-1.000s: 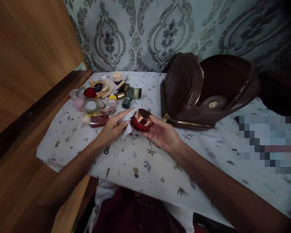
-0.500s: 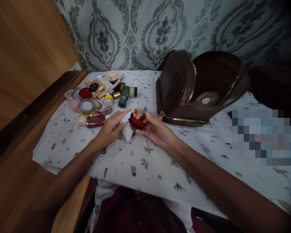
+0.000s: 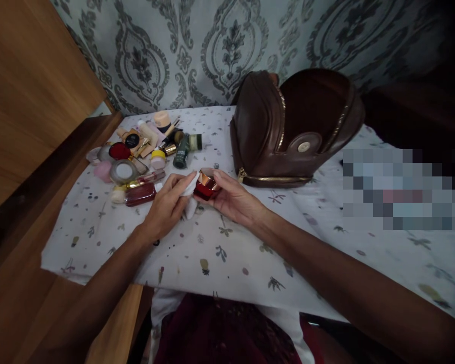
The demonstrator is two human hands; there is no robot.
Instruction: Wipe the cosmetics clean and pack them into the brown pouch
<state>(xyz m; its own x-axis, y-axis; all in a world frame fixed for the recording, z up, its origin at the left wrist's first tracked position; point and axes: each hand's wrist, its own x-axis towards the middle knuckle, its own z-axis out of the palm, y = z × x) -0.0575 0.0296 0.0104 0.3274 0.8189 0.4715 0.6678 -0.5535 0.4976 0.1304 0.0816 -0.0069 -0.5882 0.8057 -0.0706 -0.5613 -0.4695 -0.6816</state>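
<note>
A small red cosmetic jar [image 3: 206, 188] with a shiny gold upper part is gripped between the thumb and fingers of my right hand [image 3: 233, 198]. My left hand [image 3: 169, 205] is closed on a white cloth or tissue [image 3: 189, 194], whose loose end hangs below the fingers. The cloth meets the left side of the jar. Both hands are over the white patterned sheet [image 3: 189, 253]. Just left of my left hand lies a bottle of dark red liquid [image 3: 141, 194] with a pale cap.
Behind my left hand lies a pile of cosmetics, among them a dark green tube [image 3: 181, 154], a yellow-lidded jar [image 3: 158, 158] and a round red compact [image 3: 119, 151]. An unzipped brown leather bag [image 3: 254, 126] stands at the back right. A wooden cabinet [image 3: 34, 60] borders the left.
The view has shifted, so everything sits further left. The jar is turned a little in my right hand, its gold part facing differently. Both hands keep their hold.
</note>
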